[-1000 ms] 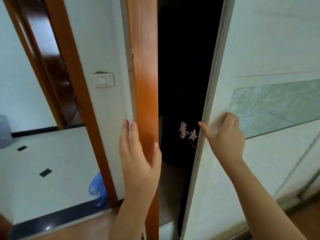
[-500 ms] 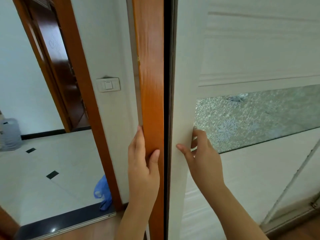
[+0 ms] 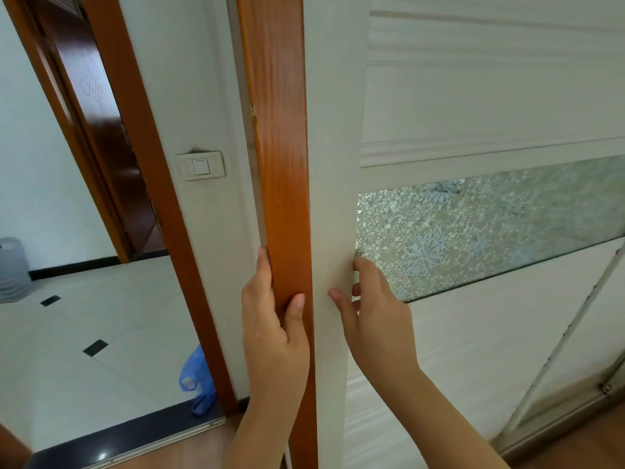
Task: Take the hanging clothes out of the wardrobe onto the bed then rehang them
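At far left, a tiled hallway floor (image 3: 84, 333) is seen through an open doorway, with a water jug (image 3: 13, 269) against the wall and a blue plastic bag (image 3: 198, 380) beside the door frame (image 3: 145, 170). A light switch (image 3: 200, 165) is mounted on the strip of wall next to it. The left hand (image 3: 274, 336) is wrapped around the orange wooden post (image 3: 280, 164) of the wardrobe, fingers behind it and thumb on its front face. Just to the right, the sliding wardrobe door (image 3: 473, 96) is shut flush against that post, with no gap left between them. The right hand (image 3: 375, 313) is pressed against the door's edge strip, loosely curled and gripping nothing, its fingertips (image 3: 360, 265) touching the corner of the patterned glass panel (image 3: 490, 225). The hanging clothes are not in view and are judged to be behind the closed door. No bed is shown. From the closed door alone it cannot be told whether the task has yet to begin or has just been finished. Open room is offered to the right, where the door track (image 3: 558, 411) runs along the floor.
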### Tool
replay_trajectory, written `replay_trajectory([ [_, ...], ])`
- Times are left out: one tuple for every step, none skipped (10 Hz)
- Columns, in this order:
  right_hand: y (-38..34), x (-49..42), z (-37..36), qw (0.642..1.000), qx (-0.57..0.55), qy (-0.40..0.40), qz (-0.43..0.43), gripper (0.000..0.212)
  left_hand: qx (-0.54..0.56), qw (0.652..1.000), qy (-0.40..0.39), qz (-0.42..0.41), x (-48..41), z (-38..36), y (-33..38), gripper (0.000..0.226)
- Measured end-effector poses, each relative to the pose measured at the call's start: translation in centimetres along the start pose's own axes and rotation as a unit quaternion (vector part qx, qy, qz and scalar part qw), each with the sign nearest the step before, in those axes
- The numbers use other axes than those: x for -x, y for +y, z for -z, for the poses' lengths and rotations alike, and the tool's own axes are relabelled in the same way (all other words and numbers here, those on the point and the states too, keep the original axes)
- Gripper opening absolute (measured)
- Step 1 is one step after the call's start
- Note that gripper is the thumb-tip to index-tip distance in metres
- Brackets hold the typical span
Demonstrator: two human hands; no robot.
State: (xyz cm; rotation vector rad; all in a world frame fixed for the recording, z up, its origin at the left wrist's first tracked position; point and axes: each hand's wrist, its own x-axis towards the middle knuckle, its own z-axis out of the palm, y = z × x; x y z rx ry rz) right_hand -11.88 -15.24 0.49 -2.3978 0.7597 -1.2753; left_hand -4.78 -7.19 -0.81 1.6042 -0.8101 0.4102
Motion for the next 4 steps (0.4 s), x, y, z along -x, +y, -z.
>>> replay_trajectory([
  [0.1, 0.2, -0.1, 1.000, 0.002, -0.002, -0.002, 0.045, 0.006, 1.000, -0.002, 0.011, 0.0, 0.0, 0.0, 0.057],
  [0.0, 0.4, 0.2, 1.000, -0.010, -0.021, -0.010, 0.039, 0.013, 1.000, -0.015, 0.016, -0.2, 0.4, 0.3, 0.056],
  [1.2, 1.1, 1.6, 0.990, -0.085, -0.094, -0.065, 0.018, 0.065, 0.993, -0.067, 0.066, -0.1, 1.8, -0.3, 0.045],
  [2.6, 2.2, 4.5, 0.965, -0.200, -0.095, -0.142, 0.029, 0.134, 0.971, -0.107, 0.166, 1.6, 4.2, -1.3, 0.039],
])
